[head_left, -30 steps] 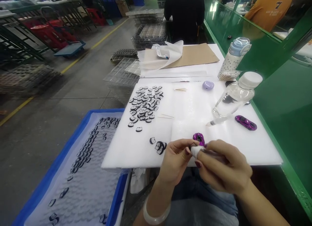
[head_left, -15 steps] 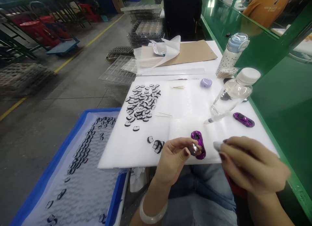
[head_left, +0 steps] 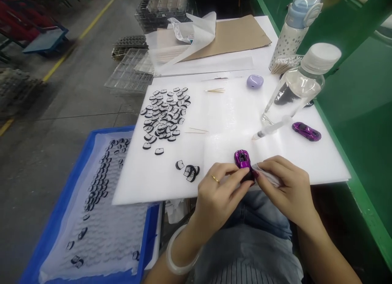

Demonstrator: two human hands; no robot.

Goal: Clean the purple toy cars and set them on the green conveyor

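At the far left, beside my knee, sat the blue plastic tray (head_left: 65, 202) lined with white padding, rows of small black-and-clear window pieces laid out on it. Next over, on the white foam sheet (head_left: 171, 186) that covered the bench, a heap of the same black window pieces (head_left: 163, 114) lay well apart from my fingers, with a few loose ones (head_left: 187, 171) just beside my left hand (head_left: 219, 192).

That hand came in from below with the wrist bent up, a pale bangle on it, thumb and forefinger pinched on the near end of the shiny purple toy car body (head_left: 243, 161). The car rested on the foam between my two hands, touching both, its long axis running away from me, nose pointing up the bench. My right hand (head_left: 283, 186) was about as near, its fingertips closed on a small white wipe (head_left: 266, 176) pressed against the car's near right flank; whether it gripped the car itself I could not tell.

Further right stood a clear plastic bottle with a white cap (head_left: 298, 90), tilted, and a second purple toy car (head_left: 306, 131) by the green rail.
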